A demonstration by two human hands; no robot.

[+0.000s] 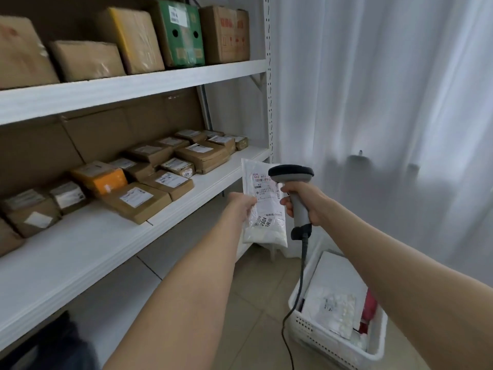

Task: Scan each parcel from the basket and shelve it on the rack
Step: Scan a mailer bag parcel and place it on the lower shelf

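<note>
My left hand pinches a white plastic parcel by its left edge and holds it upright, its printed label facing me. My right hand grips the handle of a grey barcode scanner, whose dark head sits just right of the parcel's top and points at the label. The scanner's cable hangs down toward the floor. A white perforated basket stands on the floor at lower right with white parcels and something red inside. The white rack is on the left.
Several brown cardboard parcels with labels lie on the rack's middle shelf; bare shelf board shows at its front left. Larger boxes, one green, fill the upper shelf. A white curtain hangs at right. The floor is tiled.
</note>
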